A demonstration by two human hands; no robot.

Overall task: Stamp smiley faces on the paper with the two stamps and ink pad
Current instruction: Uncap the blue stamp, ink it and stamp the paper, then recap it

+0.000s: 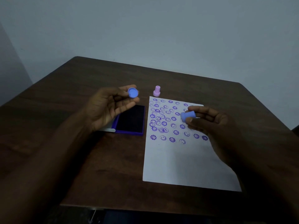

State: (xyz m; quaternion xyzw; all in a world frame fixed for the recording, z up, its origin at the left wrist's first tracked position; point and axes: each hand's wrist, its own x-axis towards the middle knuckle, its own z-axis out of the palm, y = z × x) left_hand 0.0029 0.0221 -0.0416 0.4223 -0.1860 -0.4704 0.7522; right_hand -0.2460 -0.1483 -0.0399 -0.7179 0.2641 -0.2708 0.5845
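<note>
Head view. The left hand (106,109) pinches a blue cap (133,92) between thumb and fingertips, raised above the open ink pad (131,120), with the cap's hollow side turned toward the viewer. The right hand (208,120) is closed around a blue stamp (187,116), held clear of the paper (178,162). The stamp lies nearly level, its long axis running left to right and its wide end pointing left, toward the cap. Cap and stamp are well apart, with the pad's right edge and the paper's left edge between them. The pink stamp (156,91) stands upright on the table (80,159), just beyond the paper's far edge. Smiley prints fill the paper's far half; the near half is bare. Whether the cap is meant to go back on cannot be told.
</note>
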